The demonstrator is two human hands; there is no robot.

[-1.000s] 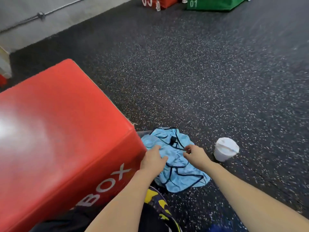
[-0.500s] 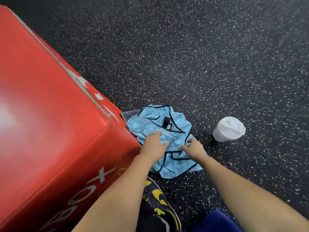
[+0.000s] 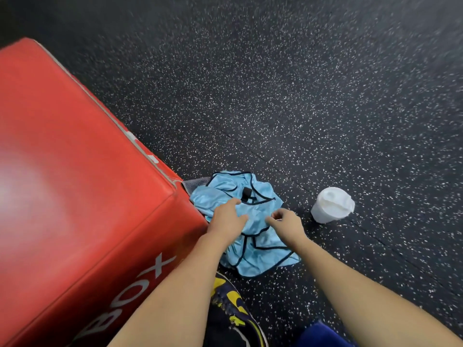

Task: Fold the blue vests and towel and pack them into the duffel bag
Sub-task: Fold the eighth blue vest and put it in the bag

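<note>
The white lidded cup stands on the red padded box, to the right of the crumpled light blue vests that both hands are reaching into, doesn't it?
Not quite: the head view shows the white lidded cup standing on the speckled black rubber floor, not on the red padded box. It is indeed right of the crumpled light blue vests under the left hand and right hand.

My left hand [image 3: 226,217] covers part of the vests [image 3: 253,249]; a grey cloth [image 3: 196,182] (possibly the towel) is mostly hidden beneath. The red box [image 3: 75,196] is cut off at the frame edge.
</note>
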